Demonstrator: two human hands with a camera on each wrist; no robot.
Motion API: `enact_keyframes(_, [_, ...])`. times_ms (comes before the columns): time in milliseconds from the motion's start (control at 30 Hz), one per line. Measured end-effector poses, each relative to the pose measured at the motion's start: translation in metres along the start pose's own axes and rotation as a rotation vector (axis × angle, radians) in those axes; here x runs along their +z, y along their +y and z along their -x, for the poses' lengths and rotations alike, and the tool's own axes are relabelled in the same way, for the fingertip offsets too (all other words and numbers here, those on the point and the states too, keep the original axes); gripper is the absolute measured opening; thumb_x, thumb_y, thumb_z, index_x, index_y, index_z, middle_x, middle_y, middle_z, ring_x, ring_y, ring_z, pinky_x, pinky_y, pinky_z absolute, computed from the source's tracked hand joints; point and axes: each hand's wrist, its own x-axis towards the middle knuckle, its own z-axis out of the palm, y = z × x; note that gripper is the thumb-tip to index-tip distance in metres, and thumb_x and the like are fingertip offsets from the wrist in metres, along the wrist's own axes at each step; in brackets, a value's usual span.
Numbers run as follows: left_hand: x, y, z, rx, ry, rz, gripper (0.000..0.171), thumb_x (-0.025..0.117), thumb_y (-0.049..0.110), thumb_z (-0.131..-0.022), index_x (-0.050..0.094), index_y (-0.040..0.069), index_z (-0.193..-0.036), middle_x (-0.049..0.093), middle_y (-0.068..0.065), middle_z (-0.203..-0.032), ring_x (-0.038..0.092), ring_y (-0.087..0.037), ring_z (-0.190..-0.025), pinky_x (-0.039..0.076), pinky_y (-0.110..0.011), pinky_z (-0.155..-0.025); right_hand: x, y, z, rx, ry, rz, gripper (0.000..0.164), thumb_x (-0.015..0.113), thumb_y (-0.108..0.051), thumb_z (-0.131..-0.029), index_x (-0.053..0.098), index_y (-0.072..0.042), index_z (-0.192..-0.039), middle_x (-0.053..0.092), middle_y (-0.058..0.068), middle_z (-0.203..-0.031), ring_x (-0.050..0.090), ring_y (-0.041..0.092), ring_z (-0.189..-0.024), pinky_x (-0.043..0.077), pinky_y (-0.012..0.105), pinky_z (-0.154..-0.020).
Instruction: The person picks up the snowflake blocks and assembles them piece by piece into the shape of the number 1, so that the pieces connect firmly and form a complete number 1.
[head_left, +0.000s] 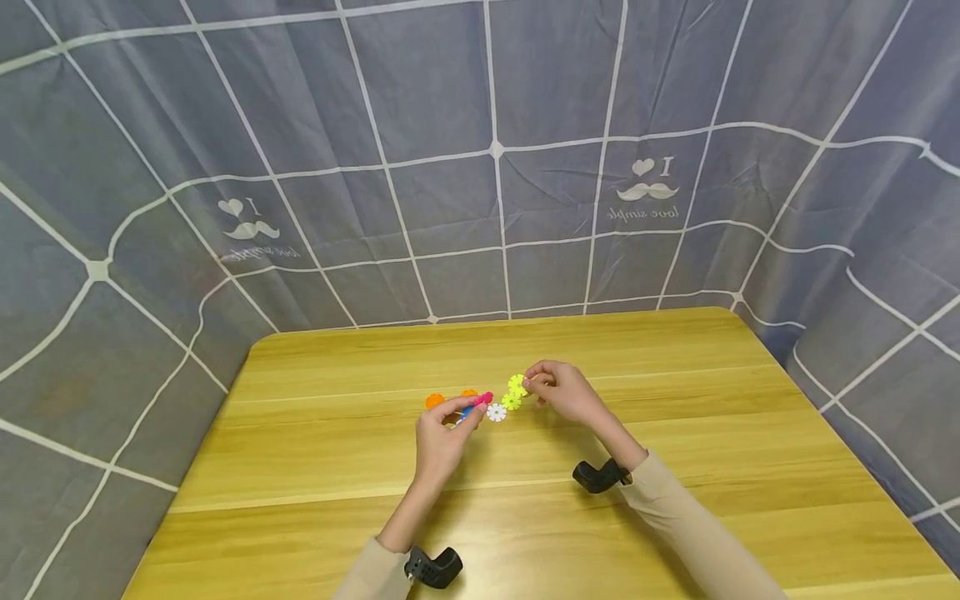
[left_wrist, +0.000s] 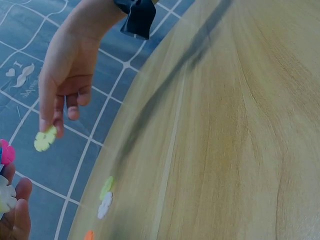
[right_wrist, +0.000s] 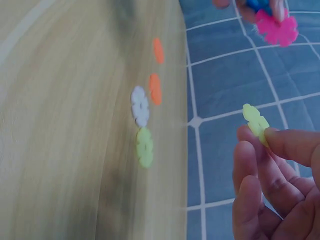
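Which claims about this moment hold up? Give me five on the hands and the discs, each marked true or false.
1. The right hand pinches a yellow disc. True.
2. Just one disc lies on the table. False: two orange discs, a white disc and another yellow disc lie there.
3. The left hand holds a pink disc. True.
4. Both hands wear gloves. False: both are bare.
5. The left hand also holds something blue. True.

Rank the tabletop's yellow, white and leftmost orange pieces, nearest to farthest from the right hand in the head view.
1. Yellow piece: just left of the right hand.
2. White piece: left of the yellow one.
3. Leftmost orange piece: farthest left.
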Motion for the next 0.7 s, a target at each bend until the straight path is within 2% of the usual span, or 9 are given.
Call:
enact_keyframes(167, [0.001, -0.001, 0.0, 0.002, -0.009, 0.003, 0.014, 0.073, 0.006, -0.083, 0.074, -0.003, -0.094, 0.072, -0.023, -0.081, 0.058, -0.015, -0.067, 0.035, -0.014, -0.049, 0.0, -0.007, 0.008, -0.023, 0.019, -0.03, 0.026, 0.061, -0.019, -0.095, 0.063, 0.001, -0.111, 0.069, 0.023, -0.093, 0.065, 0.039, -0.074, 0.046, 0.026, -0.057])
enact_keyframes(433, [0.003, -0.001, -0.002, 0.003, -0.024, 0.003, 0.013, 0.072, 0.007, -0.084, 0.075, -0.002, -0.094, 0.072, -0.022, -0.08, 0.056, -0.011, -0.066, 0.032, -0.013, -0.045, 0.001, -0.016, 0.011, -0.114, 0.01, -0.077, 0.024, 0.059, -0.017, -0.096, 0.061, 0.001, -0.111, 0.069, 0.024, -0.09, 0.059, 0.019, -0.06, 0.042, 0.021, -0.05])
enact_keyframes(700, [0.004, 0.0, -0.004, 0.007, -0.048, 0.029, 0.013, 0.071, 0.007, -0.086, 0.074, -0.003, -0.094, 0.072, -0.021, -0.084, 0.061, -0.023, -0.069, 0.03, -0.013, -0.045, 0.003, -0.027, 0.013, -0.125, 0.019, -0.079, 0.023, 0.06, -0.018, -0.095, 0.063, -0.001, -0.111, 0.07, 0.02, -0.086, 0.058, 0.012, -0.056, 0.042, 0.021, -0.049])
